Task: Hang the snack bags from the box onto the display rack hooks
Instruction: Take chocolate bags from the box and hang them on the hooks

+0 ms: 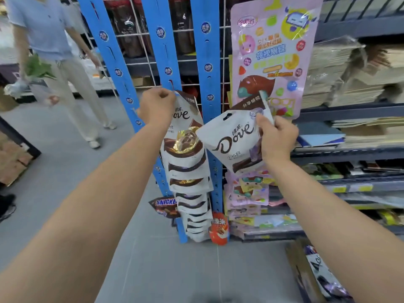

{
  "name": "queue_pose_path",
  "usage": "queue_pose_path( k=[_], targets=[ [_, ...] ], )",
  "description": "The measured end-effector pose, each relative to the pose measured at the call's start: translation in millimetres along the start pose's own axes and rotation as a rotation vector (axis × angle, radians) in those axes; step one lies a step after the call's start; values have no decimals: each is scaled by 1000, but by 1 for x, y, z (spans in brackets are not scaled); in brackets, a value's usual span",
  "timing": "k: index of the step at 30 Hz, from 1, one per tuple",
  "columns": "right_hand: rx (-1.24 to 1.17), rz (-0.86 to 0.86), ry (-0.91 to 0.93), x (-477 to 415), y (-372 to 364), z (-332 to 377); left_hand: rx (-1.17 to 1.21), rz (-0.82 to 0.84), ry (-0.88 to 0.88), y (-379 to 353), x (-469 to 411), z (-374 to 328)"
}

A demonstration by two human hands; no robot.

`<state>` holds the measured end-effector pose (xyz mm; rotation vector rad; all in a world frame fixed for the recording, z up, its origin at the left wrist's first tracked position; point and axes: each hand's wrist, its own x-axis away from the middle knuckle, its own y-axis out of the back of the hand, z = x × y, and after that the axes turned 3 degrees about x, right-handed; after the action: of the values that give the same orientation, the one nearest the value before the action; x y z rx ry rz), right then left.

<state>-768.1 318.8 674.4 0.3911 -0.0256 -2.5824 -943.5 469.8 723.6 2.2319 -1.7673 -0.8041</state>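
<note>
Thumb and fingers of the right hand (pixel 276 138) pinched the upper corner of a loose Dove bag (pixel 231 141), held tilted in the air in front of the rack, its punched hole free. The left hand (pixel 156 106) was curled tight on the top corner of the top hung bag (pixel 185 114), at a slot in the middle blue strip (pixel 164 51); its fingertips were hidden behind the knuckles.

Below hung a column of Dove bags (pixel 190 182), with a Snickers bag (pixel 165 206) and an orange bag (pixel 218 230) at its foot. The loose bag covered the bottom of a large pink bag (pixel 271 57). The box (pixel 306 270) sat on the floor, cut off by the right forearm. A passer-by (pixel 50 40) stood to the left.
</note>
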Motion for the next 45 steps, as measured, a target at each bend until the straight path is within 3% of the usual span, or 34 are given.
queue_pose_path(
  k=[10,14,20,29,32,36,38,42,45],
  targets=[
    [209,25,34,11,-27,-1,68,3,-100,7,-22,-10],
    [253,-4,13,12,-30,-3,135,124,62,10,-35,-16],
    [215,-26,-8,8,-31,-5,395,365,444,30,-42,-35],
    [169,14,25,7,-37,-3,272,576,527,42,-52,-35],
    [167,17,20,6,-38,1,252,544,469,36,-57,-28],
    [158,31,8,5,-42,6,-91,358,137,23,-47,-26],
    [156,37,7,5,-44,6,-141,318,0,18,-43,-16],
    [144,61,11,4,-47,10,-356,233,-108,19,-39,-6],
    [137,54,6,4,-50,19,-373,86,-260,26,-42,-5]
  ],
)
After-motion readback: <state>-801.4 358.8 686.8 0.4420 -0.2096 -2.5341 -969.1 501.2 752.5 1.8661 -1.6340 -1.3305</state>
